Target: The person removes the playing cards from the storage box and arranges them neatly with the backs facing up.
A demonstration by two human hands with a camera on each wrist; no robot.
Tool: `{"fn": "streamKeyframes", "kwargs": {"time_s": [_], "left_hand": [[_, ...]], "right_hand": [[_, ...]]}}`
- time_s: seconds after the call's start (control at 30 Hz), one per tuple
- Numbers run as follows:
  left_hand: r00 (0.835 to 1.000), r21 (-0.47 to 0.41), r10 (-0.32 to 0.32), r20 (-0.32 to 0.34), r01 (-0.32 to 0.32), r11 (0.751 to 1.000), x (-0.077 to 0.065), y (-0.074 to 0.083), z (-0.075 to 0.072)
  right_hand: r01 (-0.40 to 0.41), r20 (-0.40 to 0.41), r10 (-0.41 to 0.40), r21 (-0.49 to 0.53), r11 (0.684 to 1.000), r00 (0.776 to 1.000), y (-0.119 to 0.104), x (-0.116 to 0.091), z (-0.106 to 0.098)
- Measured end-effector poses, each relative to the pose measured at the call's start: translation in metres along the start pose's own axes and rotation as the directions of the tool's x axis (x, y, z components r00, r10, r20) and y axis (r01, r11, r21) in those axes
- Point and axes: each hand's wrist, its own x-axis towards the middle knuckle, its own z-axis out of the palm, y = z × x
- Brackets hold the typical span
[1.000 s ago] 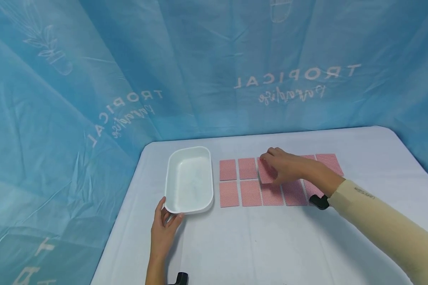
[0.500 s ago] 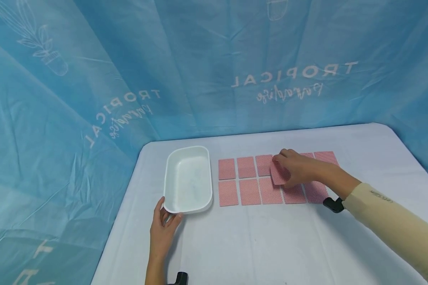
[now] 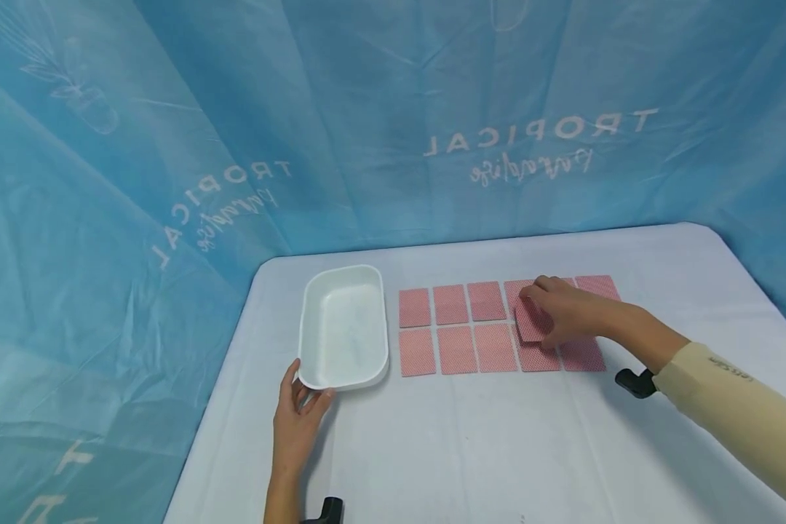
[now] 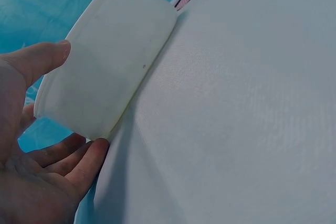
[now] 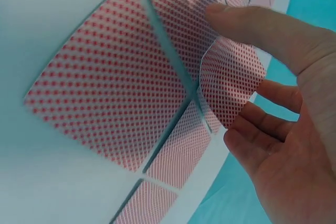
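Observation:
My right hand (image 3: 573,309) pinches a playing card (image 3: 532,322) with a red patterned back between thumb and fingers. In the right wrist view the held card (image 5: 231,85) is curved and tilted just above the cards laid out below it. Two rows of face-down cards (image 3: 456,349) lie on the table; the hand and held card cover part of the right-hand columns. On the left, a white rectangular basin (image 3: 344,327) stands with nothing inside. My left hand (image 3: 296,422) grips its near left corner, thumb (image 4: 50,59) against the outer wall, other fingers around the corner and low at the base.
A white cloth covers the table (image 3: 458,444). Blue printed curtains (image 3: 380,145) hang along the back and left edges. Each wrist carries a black camera mount (image 3: 635,383).
My right hand has moved to the right with the card, from over the third column to over the fourth, uncovering the third column. The left hand stays at the basin.

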Motion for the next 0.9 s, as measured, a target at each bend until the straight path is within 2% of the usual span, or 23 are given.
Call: {"fn": "streamKeyframes", "kwargs": {"time_s": [0.2,0.47,0.6,0.83,0.9], "left_hand": [[1.0,0.005,0.011,-0.01,-0.011,1.0,0.001,0.001,-0.001],[1.0,0.022,0.004,-0.01,-0.004,1.0,0.001,0.0,0.001],[1.0,0.012,0.004,0.009,-0.004,1.0,-0.001,0.0,0.0],[0.998,-0.006,-0.037,0.044,0.038,0.999,-0.011,0.034,-0.001],[0.998,-0.005,-0.04,0.04,0.041,0.999,-0.01,0.031,-0.001]], "right_hand": [[-0.004,-0.014,0.004,-0.02,1.0,1.0,0.006,-0.005,-0.001],[0.029,-0.047,-0.031,-0.038,0.999,0.998,0.013,-0.026,-0.003],[0.0,-0.038,-0.001,-0.013,1.0,0.999,0.023,-0.035,-0.001],[-0.043,-0.028,0.043,0.019,0.999,0.999,0.037,-0.051,0.002],[-0.044,-0.036,0.045,0.02,0.999,0.998,0.04,-0.056,0.003]]}}
